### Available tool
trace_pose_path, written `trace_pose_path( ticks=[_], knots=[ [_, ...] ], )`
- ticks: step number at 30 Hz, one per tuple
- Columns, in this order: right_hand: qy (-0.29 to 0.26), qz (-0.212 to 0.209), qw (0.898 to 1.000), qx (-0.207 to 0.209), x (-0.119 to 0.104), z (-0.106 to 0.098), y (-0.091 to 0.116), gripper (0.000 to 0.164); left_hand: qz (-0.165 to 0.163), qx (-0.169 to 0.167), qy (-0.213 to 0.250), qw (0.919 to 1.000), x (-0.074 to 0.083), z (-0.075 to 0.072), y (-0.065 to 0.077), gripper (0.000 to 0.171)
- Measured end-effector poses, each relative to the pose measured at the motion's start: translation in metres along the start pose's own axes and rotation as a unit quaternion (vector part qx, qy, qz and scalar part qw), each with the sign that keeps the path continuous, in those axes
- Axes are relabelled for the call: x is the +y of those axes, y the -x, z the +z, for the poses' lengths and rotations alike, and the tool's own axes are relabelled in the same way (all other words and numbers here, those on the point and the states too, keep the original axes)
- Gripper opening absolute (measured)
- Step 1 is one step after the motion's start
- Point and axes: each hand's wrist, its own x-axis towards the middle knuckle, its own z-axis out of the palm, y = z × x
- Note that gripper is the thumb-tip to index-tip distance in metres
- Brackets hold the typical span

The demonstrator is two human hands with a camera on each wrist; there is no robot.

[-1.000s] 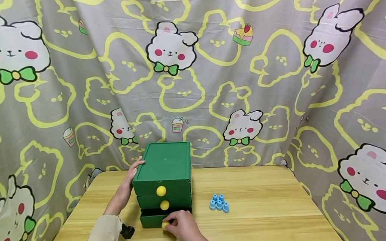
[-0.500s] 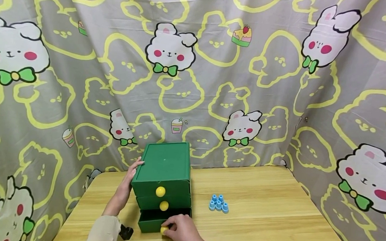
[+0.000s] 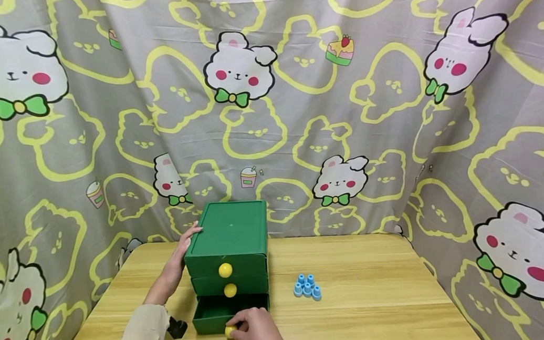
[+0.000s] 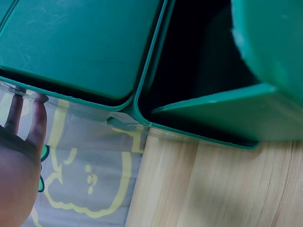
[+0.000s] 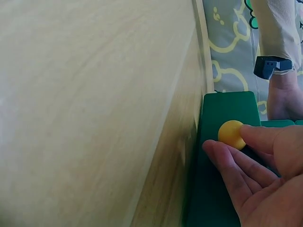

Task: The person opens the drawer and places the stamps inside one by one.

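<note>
A green cabinet (image 3: 231, 228) with three stacked drawers stands on the table, each drawer with a round yellow knob. Its bottom drawer (image 3: 209, 324) is pulled out, and the part of its inside that shows looks dark and bare. My right hand (image 3: 260, 331) pinches the bottom drawer's yellow knob (image 5: 231, 134) between thumb and fingers. Against the cabinet's left side rests my left hand (image 3: 175, 266), its fingers extended up to the top edge. In the left wrist view, fingers of the left hand (image 4: 21, 156) touch the cabinet's side beside the drawer opening.
Several small light-blue pegs (image 3: 308, 287) stand grouped on the wooden table (image 3: 386, 304), right of the cabinet. A black device (image 3: 177, 328) sits at the left wrist. Behind the table hangs a grey patterned curtain (image 3: 295, 113).
The right hand has drawn the bottom drawer farther out toward the person, showing more of its inside. The left hand stays on the cabinet's side.
</note>
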Motion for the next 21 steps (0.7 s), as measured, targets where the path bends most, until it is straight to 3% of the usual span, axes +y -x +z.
trace_pose_path(
  ticks=[11, 21],
  knots=[
    [0.005, -0.017, 1.000, -0.026, 0.0022, 0.0004, 0.0059, 0.017, -0.011, 0.003, -0.005, 0.9999, 0.0010, 0.0007, 0.0019, 0.052],
    [-0.008, 0.010, 1.000, -0.023, -0.0010, 0.0041, 0.0095, 0.015, -0.009, 0.003, -0.001, 1.0000, 0.0012, 0.0010, 0.0018, 0.052]
  ],
)
